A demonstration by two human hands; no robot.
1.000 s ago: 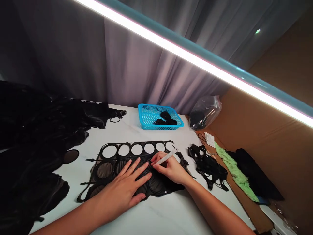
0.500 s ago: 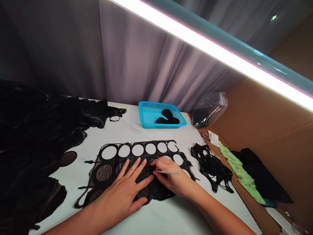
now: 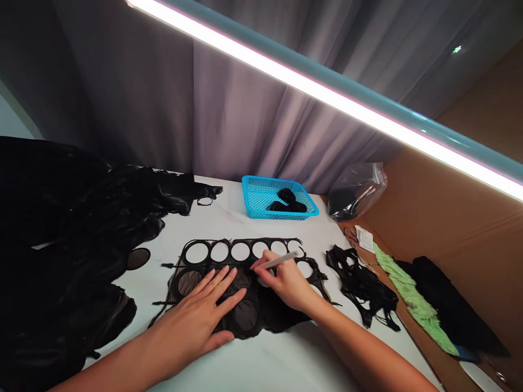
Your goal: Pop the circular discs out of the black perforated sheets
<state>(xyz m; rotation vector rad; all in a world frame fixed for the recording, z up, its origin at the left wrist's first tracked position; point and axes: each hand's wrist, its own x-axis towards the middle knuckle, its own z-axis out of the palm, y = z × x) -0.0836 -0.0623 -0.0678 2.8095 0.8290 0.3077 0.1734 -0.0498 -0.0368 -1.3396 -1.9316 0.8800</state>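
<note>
Head view: a heap of black fabric (image 3: pixel 61 239) runs off the left edge, its folds too dark to read. Left hand (image 3: pixel 196 321) lies flat with fingers spread on the black mesh sheet (image 3: pixel 245 283) punched with round holes, mid-table. Right hand (image 3: pixel 286 283) pinches a slim white tool (image 3: pixel 278 261) over it. Bare white tabletop (image 3: pixel 269 365) lies in front. Behind, a blue basket (image 3: pixel 261 196) holds dark pieces.

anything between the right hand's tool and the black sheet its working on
Nothing visible does. The right hand holds the thin white tool with its tip down at the black sheet, while the left hand lies flat on it alongside.
</note>
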